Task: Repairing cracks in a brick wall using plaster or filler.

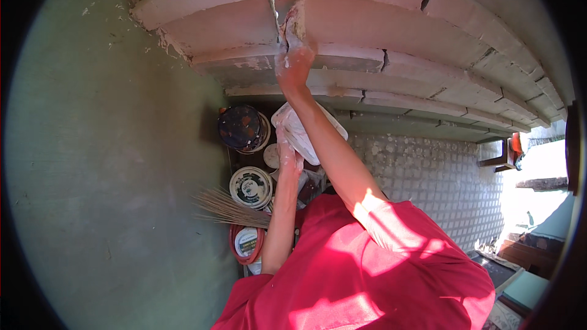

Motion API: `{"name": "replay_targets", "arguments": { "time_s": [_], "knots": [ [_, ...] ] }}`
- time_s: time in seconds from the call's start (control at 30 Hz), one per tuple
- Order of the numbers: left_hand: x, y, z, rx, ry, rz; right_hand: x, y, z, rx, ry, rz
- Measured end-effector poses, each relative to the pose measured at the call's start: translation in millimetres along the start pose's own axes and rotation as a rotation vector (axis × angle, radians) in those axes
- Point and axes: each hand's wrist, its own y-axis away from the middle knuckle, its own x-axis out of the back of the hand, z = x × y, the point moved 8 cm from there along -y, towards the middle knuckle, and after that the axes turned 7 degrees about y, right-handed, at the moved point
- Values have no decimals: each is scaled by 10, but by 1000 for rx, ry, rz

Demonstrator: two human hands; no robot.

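My right hand [295,66] reaches up and forward to a cracked pink ledged surface [226,30], touching it beside a vertical gap. White paste coats the fingers and the surface around them, so I cannot make out whether anything is held there. Lower down, my left hand [288,150], also smeared white, is closed on the side of a white plastic tub [298,131]. The right forearm passes over the tub and hides part of it. What the tub contains is not clearly visible.
A green wall [116,177] stands close on the left. Below are a dark paint-spattered bucket [239,128], a round lidded tub [251,187], a bundle of thin sticks [229,208] and a coiled red hose [235,241]. Patterned tile floor [428,177] extends right towards bright light.
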Motion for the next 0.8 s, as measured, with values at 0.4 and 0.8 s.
{"name": "replay_targets", "arguments": {
  "time_s": [0.4, 0.8],
  "knots": [
    [208, 72, 64, 12, 31, 41, 56, -334, 160, -231, 134, -152],
    [367, -30, 68, -9, 6, -35, 380, -136, -54, -300, -44, -197]
  ]
}}
